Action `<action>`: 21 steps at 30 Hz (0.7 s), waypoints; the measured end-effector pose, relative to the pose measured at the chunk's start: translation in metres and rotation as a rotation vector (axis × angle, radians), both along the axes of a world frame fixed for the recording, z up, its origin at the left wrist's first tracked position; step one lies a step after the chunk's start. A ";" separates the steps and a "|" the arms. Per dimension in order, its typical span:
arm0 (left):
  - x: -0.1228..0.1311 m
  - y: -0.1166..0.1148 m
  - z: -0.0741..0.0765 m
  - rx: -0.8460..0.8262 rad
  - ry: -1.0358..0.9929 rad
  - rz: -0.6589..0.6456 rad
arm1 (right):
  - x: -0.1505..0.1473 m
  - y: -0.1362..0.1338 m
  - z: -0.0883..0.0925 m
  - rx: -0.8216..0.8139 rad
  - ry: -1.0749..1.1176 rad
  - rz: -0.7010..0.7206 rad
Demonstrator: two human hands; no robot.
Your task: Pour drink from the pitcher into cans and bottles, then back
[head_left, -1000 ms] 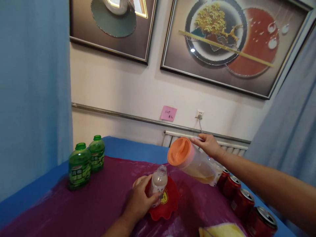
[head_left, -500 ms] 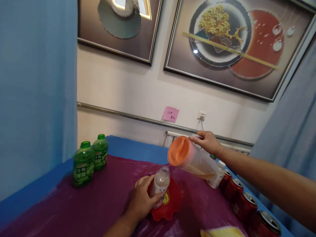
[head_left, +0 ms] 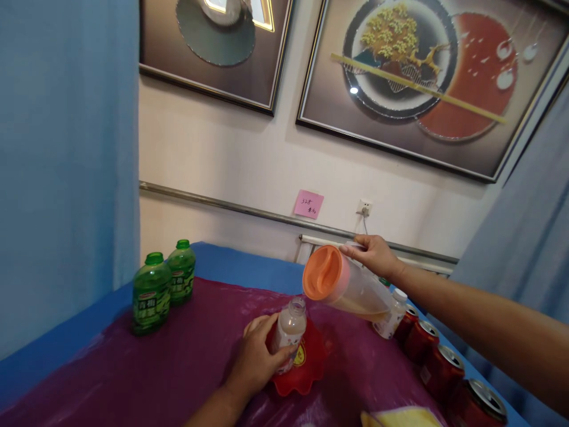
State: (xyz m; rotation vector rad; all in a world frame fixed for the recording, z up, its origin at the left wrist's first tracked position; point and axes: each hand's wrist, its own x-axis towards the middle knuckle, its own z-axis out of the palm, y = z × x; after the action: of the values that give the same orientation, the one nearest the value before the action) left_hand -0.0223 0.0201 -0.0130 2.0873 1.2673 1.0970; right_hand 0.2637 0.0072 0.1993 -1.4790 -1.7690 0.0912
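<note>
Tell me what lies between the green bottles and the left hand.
Only the purple sheet shows between the green bottles and the left hand, which grips the clear bottle; nothing stands on that stretch in the head view.

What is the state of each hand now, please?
Left hand: closed around the open clear bottle.
Right hand: closed, holding the tilted pitcher with orange lid.
</note>
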 end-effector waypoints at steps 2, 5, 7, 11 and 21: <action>0.000 0.000 0.000 0.006 -0.001 -0.001 | -0.001 0.000 -0.003 -0.007 -0.014 -0.001; 0.000 -0.001 0.001 0.009 -0.011 0.011 | -0.001 -0.001 -0.006 -0.031 -0.019 0.002; 0.000 -0.001 0.001 0.008 -0.018 0.011 | -0.001 -0.001 -0.009 -0.048 -0.009 0.006; 0.000 -0.002 0.001 0.016 -0.025 -0.001 | 0.000 -0.001 -0.010 -0.056 -0.008 0.005; -0.001 -0.002 0.001 0.002 -0.019 -0.001 | -0.003 -0.002 -0.002 -0.046 -0.048 -0.006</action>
State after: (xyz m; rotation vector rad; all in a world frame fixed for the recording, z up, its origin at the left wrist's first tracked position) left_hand -0.0233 0.0181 -0.0121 2.0739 1.2564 1.1152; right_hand 0.2604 0.0048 0.1976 -1.5312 -1.8112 0.0952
